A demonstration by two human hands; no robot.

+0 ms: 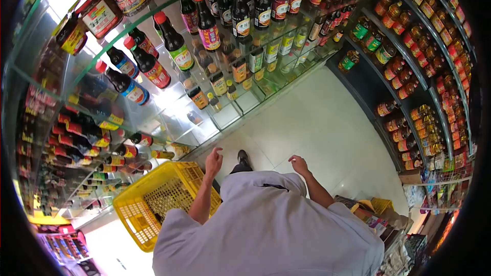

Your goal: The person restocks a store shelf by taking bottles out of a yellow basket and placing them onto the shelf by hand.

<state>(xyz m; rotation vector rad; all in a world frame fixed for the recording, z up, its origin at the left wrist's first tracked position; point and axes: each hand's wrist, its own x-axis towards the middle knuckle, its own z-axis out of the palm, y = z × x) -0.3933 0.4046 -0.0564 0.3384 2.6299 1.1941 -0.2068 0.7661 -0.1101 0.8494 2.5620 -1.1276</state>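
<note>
My left hand (214, 161) is raised beside the right edge of a yellow plastic basket (193, 174), its fingers apart and holding nothing. Across my body to the right, my right hand (298, 164) hovers over the pale floor, with its fingers partly curled and nothing visible in them. Ahead of both hands stand glass shelves (225, 125) with red-capped dark sauce bottles (207, 28) and smaller bottles below. A bottle with a green label (176, 46) stands near the front of the glass. Neither hand touches a bottle.
Dark shelves (376, 64) filled with oil bottles curve along the right side. Large jars (101, 16) stand at the upper left. Boxes and packets (376, 220) are stacked behind my right elbow. My shoe (243, 158) shows on the tiled floor (281, 117).
</note>
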